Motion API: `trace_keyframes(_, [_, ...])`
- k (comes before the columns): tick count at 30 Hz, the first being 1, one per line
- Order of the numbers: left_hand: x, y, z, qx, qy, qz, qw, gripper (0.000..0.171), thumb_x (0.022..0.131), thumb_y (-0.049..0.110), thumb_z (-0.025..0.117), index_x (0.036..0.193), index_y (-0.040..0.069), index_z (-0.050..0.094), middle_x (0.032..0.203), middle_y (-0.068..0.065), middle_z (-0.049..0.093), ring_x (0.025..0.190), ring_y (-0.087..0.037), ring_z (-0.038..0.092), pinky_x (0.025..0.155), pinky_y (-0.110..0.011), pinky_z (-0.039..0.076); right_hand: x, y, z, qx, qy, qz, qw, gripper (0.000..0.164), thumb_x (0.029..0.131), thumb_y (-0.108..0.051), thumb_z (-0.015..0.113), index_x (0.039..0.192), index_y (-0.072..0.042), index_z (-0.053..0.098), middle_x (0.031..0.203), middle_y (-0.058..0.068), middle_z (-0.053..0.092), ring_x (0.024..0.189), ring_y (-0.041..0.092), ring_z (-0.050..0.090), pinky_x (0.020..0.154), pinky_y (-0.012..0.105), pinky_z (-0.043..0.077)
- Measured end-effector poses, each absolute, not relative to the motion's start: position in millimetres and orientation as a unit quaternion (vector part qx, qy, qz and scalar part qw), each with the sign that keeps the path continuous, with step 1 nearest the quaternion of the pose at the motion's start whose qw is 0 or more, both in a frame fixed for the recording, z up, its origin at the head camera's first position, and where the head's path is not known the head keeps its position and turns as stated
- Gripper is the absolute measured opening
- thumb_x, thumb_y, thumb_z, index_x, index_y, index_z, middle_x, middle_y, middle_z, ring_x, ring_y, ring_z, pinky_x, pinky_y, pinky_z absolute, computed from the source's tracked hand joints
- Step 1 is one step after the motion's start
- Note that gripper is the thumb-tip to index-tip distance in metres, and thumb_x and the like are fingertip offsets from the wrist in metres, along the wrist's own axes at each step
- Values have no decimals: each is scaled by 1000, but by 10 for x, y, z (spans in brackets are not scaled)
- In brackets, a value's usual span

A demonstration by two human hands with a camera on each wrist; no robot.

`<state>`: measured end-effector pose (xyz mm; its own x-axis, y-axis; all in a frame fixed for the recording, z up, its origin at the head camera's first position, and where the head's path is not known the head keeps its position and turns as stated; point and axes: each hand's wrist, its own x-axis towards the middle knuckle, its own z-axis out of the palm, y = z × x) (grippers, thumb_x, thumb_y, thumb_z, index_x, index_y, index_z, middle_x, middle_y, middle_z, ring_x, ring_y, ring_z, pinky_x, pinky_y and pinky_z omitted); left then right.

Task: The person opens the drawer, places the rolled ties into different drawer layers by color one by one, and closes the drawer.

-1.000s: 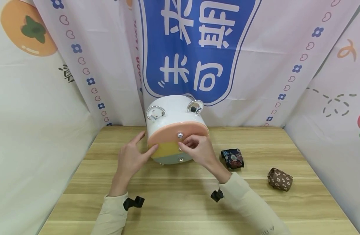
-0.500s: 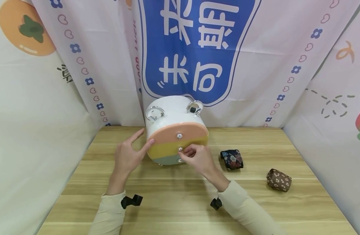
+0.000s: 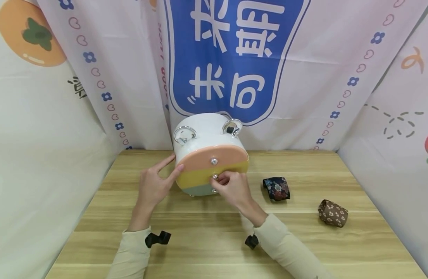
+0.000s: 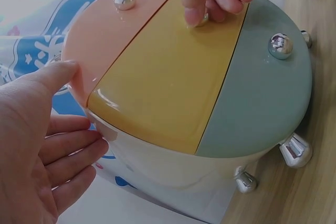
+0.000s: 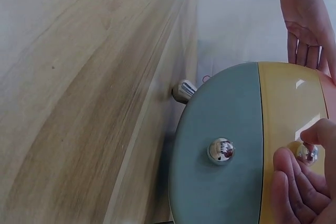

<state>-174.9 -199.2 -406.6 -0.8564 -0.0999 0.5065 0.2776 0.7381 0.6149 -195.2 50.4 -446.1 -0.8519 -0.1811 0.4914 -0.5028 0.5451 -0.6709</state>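
A small white cabinet with a rounded front stands against the back cloth. Its drawer fronts are pink, yellow and green, each with a silver knob. My right hand pinches the knob of the yellow drawer between thumb and fingers. That drawer looks flush with the others. At the cabinet's left side is my left hand, its thumb touching the edge of the pink front and its other fingers loosely extended along the side wall.
Silver ear-shaped rings sit on the cabinet's top, and silver feet hold it off the wooden table. To the right lie a dark floral cloth roll and a brown floral cloth roll. Printed cloth hangs around the table.
My right hand has moved down from near the pink and yellow fronts to the yellow drawer's knob. The left thumb has shifted up slightly along the cabinet's edge.
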Motion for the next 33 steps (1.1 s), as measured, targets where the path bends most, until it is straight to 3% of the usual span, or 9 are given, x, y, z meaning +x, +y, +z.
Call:
trace_keyframes(4, [-1752,-1997,-4063,-49,-894,-360,261,48,83,55,68,125,32,65,59,-7,60,35,-5,22,40,-26,30,-1945,494,-4454,199,-859,432,191,20,83,-31,74,69,-17,71,64,-6,70,53,1,62,51,13,49])
trace_keyframes(8, [-1754,-1996,-4067,-53,-891,-361,270,47,83,54,70,124,30,66,83,-13,74,37,-5,21,42,-26,30,-1940,489,-4458,199,-858,431,195,19,83,-30,74,69,-18,71,63,-6,70,53,-1,61,51,13,49])
trace_keyframes(11, [-1752,-1990,-4066,-58,-891,-359,273,47,83,54,69,124,31,66,73,-13,71,36,-3,20,40,-25,29,-1935,489,-4458,196,-859,430,196,19,83,-30,74,68,-19,71,63,-7,70,52,-3,61,51,13,49])
trace_keyframes(15, [-1749,-1983,-4062,-57,-893,-357,269,46,84,54,68,124,31,65,48,-2,45,35,-2,18,38,-25,28,-1922,486,-4451,193,-861,428,195,18,83,-30,74,68,-19,71,63,-8,70,52,-4,60,50,13,49])
trace_keyframes(18, [-1746,-1986,-4062,-54,-893,-358,267,47,84,54,68,125,31,65,50,-1,48,35,-3,19,39,-26,29,-1909,479,-4446,196,-862,423,199,19,83,-30,74,68,-19,71,63,-8,70,51,-5,59,50,12,48])
trace_keyframes(21, [-1747,-1991,-4071,-54,-893,-358,267,47,84,54,68,125,31,65,69,-10,69,37,-4,22,47,-25,37,-1891,483,-4449,200,-863,414,208,20,83,-31,74,67,-19,71,62,-9,70,51,-5,59,50,12,47])
trace_keyframes(25, [-1751,-2001,-4080,-55,-892,-361,265,47,85,54,67,125,31,64,94,-16,75,37,-5,23,49,-25,38,-1865,494,-4455,202,-865,408,211,21,83,-32,73,66,-22,70,61,-11,68,51,-5,59,50,11,46])
trace_keyframes(29, [-1755,-2001,-4082,-52,-894,-361,260,47,85,56,66,126,33,64,68,-11,68,35,-4,20,41,-26,31,-1841,516,-4457,201,-866,405,212,22,83,-33,73,64,-22,68,60,-12,67,51,-5,58,50,11,46])
trace_keyframes(33, [-1753,-1996,-4078,-50,-896,-358,258,47,85,57,66,126,33,63,60,-6,62,36,-5,21,41,-26,30,-1806,539,-4457,206,-867,404,209,22,82,-34,74,65,-21,69,60,-10,68,51,-5,58,50,11,47])
